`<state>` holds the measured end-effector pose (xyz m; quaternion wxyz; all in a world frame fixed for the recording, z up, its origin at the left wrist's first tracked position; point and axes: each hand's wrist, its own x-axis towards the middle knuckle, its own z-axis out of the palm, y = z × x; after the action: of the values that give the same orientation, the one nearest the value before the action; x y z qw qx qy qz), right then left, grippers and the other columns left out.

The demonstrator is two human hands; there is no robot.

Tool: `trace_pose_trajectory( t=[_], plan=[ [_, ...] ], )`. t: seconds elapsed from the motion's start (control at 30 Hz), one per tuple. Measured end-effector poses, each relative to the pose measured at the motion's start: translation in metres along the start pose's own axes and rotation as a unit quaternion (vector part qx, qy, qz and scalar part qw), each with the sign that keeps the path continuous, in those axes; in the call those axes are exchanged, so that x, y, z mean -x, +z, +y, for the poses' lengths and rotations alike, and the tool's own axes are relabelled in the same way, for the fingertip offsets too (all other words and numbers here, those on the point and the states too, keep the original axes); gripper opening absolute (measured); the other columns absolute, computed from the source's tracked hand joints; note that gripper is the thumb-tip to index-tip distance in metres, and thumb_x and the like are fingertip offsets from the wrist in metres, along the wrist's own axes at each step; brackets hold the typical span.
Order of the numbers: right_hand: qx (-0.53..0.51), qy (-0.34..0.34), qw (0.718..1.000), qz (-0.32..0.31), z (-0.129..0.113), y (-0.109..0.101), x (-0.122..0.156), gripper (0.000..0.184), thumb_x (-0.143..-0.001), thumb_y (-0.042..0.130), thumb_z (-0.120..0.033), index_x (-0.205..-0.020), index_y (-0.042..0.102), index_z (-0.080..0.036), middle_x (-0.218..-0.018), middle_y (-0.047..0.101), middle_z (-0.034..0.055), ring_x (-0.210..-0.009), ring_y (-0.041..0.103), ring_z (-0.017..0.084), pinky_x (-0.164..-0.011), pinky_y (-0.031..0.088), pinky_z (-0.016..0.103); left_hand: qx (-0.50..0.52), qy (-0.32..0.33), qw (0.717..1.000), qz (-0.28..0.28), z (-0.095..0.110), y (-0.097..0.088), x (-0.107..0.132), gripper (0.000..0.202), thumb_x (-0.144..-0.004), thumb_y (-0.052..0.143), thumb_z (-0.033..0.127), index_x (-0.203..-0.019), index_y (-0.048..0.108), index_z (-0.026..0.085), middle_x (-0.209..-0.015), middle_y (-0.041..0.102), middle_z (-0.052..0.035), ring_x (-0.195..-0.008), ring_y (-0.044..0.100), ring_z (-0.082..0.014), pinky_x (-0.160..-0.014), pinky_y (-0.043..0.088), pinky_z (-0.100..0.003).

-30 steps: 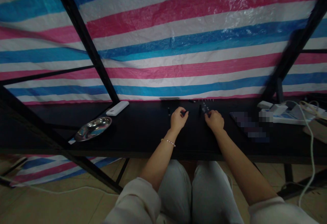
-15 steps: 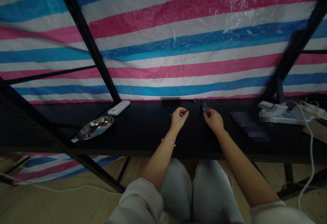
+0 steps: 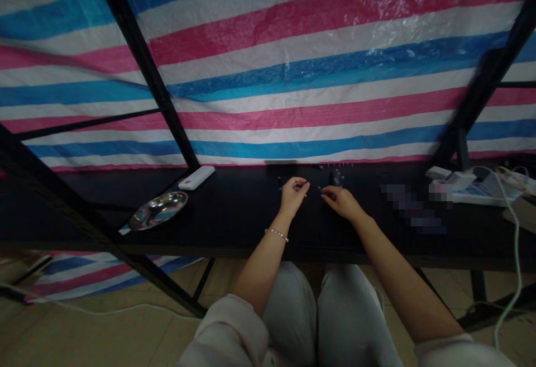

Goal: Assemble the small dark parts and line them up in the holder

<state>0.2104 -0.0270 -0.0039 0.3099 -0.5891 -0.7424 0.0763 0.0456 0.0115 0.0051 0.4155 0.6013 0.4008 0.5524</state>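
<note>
Between my two hands runs a thin dark rod, like a pen part. My left hand pinches its left end between thumb and fingertips. Fingertips of my right hand are closed at the rod's other end, on a tiny piece too small to name. Just beyond the right hand are several small clear pieces beside a short dark cylinder. Another small dark cylinder stands left of my left hand. Several tiny pieces form a row at the back edge, near a dark stick.
A shiny metal dish and a white box-shaped device lie at left on the black table. To the right are a blurred-out dark packet and a white power strip with cables. Black frame posts flank both sides.
My right hand has moved left from the small clear pieces to the rod's end, fingers pinched. My left hand stays nearly in place, still holding the rod.
</note>
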Motion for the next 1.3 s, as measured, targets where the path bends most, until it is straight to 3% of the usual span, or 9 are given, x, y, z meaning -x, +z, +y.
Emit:
trace_pose_trajectory(
  t=[0.3, 1.0, 1.3],
  plan=[
    [-0.015, -0.059, 0.998, 0.027, 0.0074, 0.0059, -0.0012, 0.024, -0.08, 0.047, -0.028, -0.095, 0.062, -0.018, -0.092, 0.064, 0.0061, -0.063, 0.055, 0.013, -0.063, 0.044, 0.027, 0.022, 0.008, 1.0, -0.004, -0.0003, 0.0003, 0.0011, 0.018, -0.067, 0.062, 0.025, -0.079, 0.056, 0.012, -0.075, 0.057, -0.0009, -0.046, 0.048, -0.0033, -0.044, 0.039, -0.017],
    [-0.033, -0.091, 0.994, 0.046, 0.0094, 0.0075, -0.002, 0.021, -0.081, 0.047, -0.024, -0.093, 0.062, -0.017, -0.089, 0.063, 0.0068, -0.07, 0.058, 0.015, -0.067, 0.045, 0.029, -0.029, 0.034, 0.999, 0.013, -0.0038, -0.0019, -0.0005, 0.018, -0.07, 0.06, 0.027, -0.079, 0.056, 0.013, -0.075, 0.059, -0.0019, -0.044, 0.046, -0.0039, -0.042, 0.038, -0.018],
    [-0.023, -0.09, 0.995, 0.046, 0.009, 0.0082, -0.0025, 0.018, -0.079, 0.048, -0.02, -0.087, 0.064, -0.017, -0.086, 0.064, 0.0074, -0.075, 0.059, 0.017, -0.07, 0.046, 0.03, -0.134, 0.092, 0.986, 0.021, -0.0047, -0.0019, 0.0017, 0.013, -0.07, 0.058, 0.023, -0.079, 0.057, 0.014, -0.075, 0.06, -0.001, -0.05, 0.045, -0.0052, -0.051, 0.038, -0.02]
  ],
)
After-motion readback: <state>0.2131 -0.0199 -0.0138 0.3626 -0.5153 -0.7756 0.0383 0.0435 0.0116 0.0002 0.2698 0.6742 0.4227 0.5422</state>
